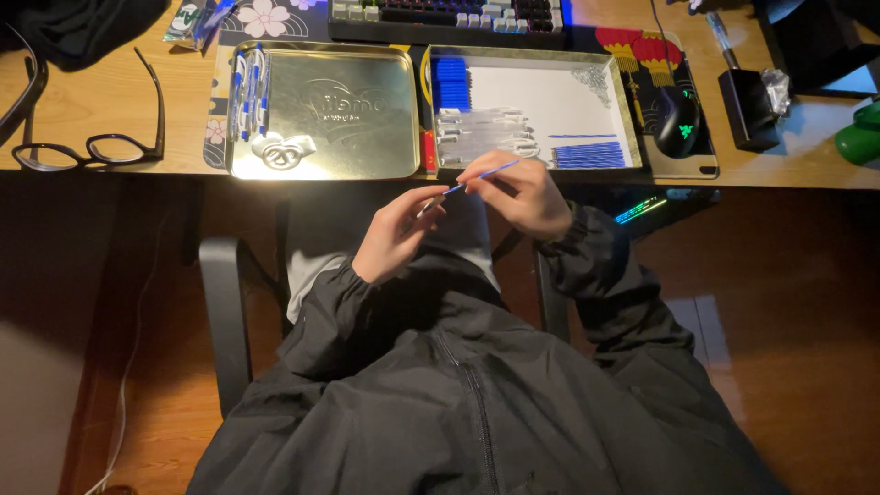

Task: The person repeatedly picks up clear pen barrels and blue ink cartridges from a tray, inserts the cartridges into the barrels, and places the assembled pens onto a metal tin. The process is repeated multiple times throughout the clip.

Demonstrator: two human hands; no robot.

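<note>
1. Blue refill (486, 173) sits pinched in your right hand (522, 194) – tilted toward your left hand (399, 234), closed on a small pen part I cannot make out.
2. Both trays (513, 57) lie just ahead – sorted parts within reach.

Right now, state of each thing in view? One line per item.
left hand: pinching one end of the thin blue refill
right hand: pinching the refill's other end
thin blue refill: held in the air, tilted
gold tin lid: lying open, pens along its left edge
white tray: open, blue parts and clear tubes sorted inside
glasses: unfolded, on the desk
mouse: lit green
</note>
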